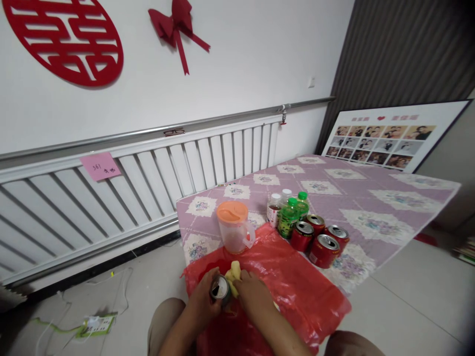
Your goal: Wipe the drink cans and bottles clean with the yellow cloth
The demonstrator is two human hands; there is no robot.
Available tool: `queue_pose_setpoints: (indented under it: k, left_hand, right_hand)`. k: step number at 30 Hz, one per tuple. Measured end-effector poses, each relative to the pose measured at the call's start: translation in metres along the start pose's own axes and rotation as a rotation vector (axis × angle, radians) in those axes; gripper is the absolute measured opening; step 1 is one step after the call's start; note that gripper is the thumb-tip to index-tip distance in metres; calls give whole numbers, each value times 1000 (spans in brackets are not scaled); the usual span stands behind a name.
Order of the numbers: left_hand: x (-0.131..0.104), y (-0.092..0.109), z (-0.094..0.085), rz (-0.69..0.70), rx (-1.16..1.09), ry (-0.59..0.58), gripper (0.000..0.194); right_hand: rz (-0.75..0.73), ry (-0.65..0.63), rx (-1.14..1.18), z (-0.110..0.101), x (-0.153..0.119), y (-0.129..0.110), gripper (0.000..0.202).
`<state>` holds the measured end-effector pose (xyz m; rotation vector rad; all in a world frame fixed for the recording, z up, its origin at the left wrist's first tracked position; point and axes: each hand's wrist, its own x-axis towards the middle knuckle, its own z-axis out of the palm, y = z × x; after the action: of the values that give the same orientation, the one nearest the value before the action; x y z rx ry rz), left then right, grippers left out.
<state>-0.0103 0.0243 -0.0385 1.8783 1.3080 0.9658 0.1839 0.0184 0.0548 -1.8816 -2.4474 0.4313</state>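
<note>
My left hand is wrapped round an opened drink can, its top tilted toward me. Against the can's right side, my right hand grips a soft-looking pale yellow piece, perhaps a cloth; the fingers hide part of it. Both hands are above a red plastic bag spread over the near end of the table. Just beyond them stands a clear plastic pitcher with an orange lid.
Several opened red cans stand right of the pitcher, beside green-capped bottles and white-capped bottles. A patterned cloth covers the table. Behind is a white radiator. A power strip and cords lie on the floor.
</note>
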Motion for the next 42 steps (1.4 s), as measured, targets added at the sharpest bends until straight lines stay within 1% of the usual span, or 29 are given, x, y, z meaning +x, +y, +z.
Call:
queue_pose_setpoints:
  k: [4,9,14,18,20,23,25,26,30,35,37,42]
  left_hand:
    - [0,-2,0,7,7,-17,80]
    - [0,1,-1,39,14,-10,81]
    - [1,4,-5,36,25,-53,81]
    - [0,4,-6,31,63,-57,84]
    - [-1,2,-3,-1,121,-14,85]
    - [-3,-3,0,-107,209,39,86]
    - [-4,-7,2,-159,227,48,82]
    - [-4,-8,3,-164,221,55,79]
    - [-5,-6,4,-110,149,74,74]
    - [-7,2,4,-48,79,93,79]
    - [-7,3,3,-36,62,82,80]
    - [-5,7,-2,-2,32,33,80]
  right_hand:
    - [-3,14,10,-3,-1,0,38]
    - [-18,38,23,-11,1,1,35]
    - [-7,-3,8,-4,-1,3,35]
    - [-1,2,3,-1,-2,4,36]
    - [0,11,7,-2,-2,5,37]
    - [-13,35,20,-7,-2,5,36]
    - [-30,55,30,-10,-2,6,36]
    - [-38,64,35,-12,-2,6,36]
    - [-56,83,45,-12,-1,6,36]
    - [-39,44,30,-4,-2,9,31]
    - [-43,30,26,-2,-2,10,30]
    - [-69,45,46,-12,2,10,32]
